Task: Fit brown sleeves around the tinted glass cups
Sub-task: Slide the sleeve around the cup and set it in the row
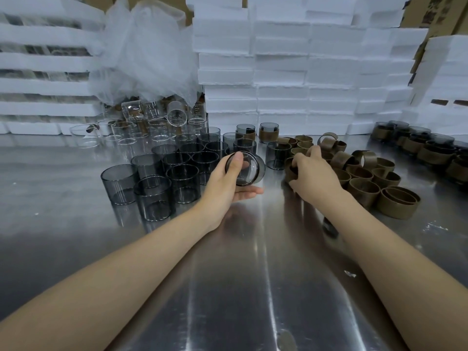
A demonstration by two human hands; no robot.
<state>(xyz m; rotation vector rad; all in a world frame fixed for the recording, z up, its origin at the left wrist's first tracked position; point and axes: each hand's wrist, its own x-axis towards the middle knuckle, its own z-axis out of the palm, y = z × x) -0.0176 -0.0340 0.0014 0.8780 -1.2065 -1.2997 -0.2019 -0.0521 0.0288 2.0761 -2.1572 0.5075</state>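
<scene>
Across the steel table (240, 287), backed by stacked white foam blocks (278, 72), the work is laid out in groups. Bare tinted cups (177, 165) are clustered upright left of centre. The sleeve pile (364, 181) is spread right of centre, its loose brown rings touching each other. Sleeved cups (428, 150) are parked far right, well apart from both.

Left hand (225, 183) is wrapped round the held cup (249, 171), thumb over the rim. The cup is lifted off the table and tipped on its side, one round end toward the camera; which end can't be told. Right hand (314, 176) is set on the pile's left edge, fingers curled, with the picked sleeve (290, 173) pinched between thumb and fingers.

Step judged: sleeve pickup, fitting not yet begun. Only one ring should be lifted, since touching neighbours could be dragged along. The ring should be held round, not squashed, and squared to the cup's end before being slid on. The cup should be gripped by one end so the wall is left free. Glass is probably slick, so a firm hold is advised.
</scene>
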